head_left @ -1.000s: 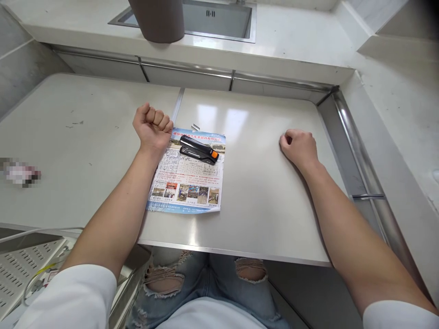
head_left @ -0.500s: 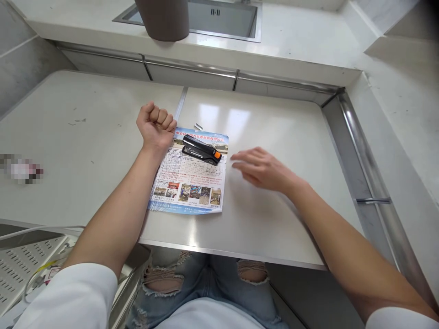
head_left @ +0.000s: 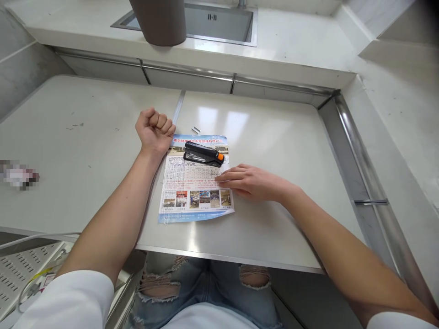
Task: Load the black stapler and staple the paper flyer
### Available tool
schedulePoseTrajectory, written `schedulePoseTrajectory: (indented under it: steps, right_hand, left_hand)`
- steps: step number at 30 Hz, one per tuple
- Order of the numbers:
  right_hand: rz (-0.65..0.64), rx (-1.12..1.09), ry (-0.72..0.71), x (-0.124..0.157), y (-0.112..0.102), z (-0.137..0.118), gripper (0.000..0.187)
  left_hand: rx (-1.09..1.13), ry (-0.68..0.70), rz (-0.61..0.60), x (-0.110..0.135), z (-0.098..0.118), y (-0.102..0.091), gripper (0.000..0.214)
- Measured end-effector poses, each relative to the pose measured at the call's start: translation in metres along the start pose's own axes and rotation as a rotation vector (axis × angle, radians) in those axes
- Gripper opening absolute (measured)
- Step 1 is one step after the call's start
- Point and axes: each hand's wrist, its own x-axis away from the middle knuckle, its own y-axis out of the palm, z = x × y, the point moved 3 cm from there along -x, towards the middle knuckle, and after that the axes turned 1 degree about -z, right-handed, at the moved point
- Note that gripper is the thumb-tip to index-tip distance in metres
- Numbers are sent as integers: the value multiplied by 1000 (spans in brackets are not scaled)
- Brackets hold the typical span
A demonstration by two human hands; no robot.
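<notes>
A printed flyer (head_left: pixel 197 214), with blue borders, red lettering and small photos, lies on the white table. On its upper half rests a black stapler (head_left: pixel 203 154) with an orange piece at its right end. My left hand (head_left: pixel 156 130) is curled into a fist beside the flyer's upper left corner, and nothing shows in it. My right hand (head_left: pixel 252 182) lies palm down with fingers stretched out, the fingertips on the flyer's right edge just below the stapler. Strips of staples (head_left: pixel 195 130) sit just beyond the flyer's top edge.
Behind the table (head_left: pixel 281 146) runs a white counter with a sink (head_left: pixel 219 23) and a dark brown bin (head_left: pixel 161 23). A blurred small object (head_left: pixel 19 175) is at the far left. A perforated white rack (head_left: pixel 24 269) with cables stands below the table at left.
My right hand has moved left and nearer to me, onto the flyer's edge. The flyer has turned slightly, its lower end swinging right, with the stapler still on it. My left fist keeps its place.
</notes>
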Motion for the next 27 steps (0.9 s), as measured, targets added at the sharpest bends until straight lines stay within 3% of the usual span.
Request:
schedulePoseTrajectory:
  steps: [5, 11, 16, 19, 21, 23, 27]
  right_hand:
    - [-18, -139, 105, 22, -23, 13, 39]
    - [-137, -394, 227, 57, -46, 25, 43]
    - [-164, -516, 309, 76, -56, 31, 36]
    - [-198, -539, 330, 84, -60, 33, 36]
    - [-187, -535, 326, 86, -62, 35, 34]
    - [-64, -502, 331, 86, -63, 38, 27]
    - [413, -340, 417, 75, -65, 44, 32]
  left_hand:
    - [-252, -3, -221, 10, -12, 12, 66]
    - [-1051, 92, -868, 31, -38, 28, 64]
    - [-1344, 424, -947, 39, -40, 39, 49]
    - [-1447, 509, -1030, 45, -44, 45, 29]
    - [-1499, 526, -1081, 49, -48, 47, 32]
    - [-1521, 528, -1102, 51, -52, 48, 39]
    - [-1543, 517, -1112, 53, -57, 49, 48]
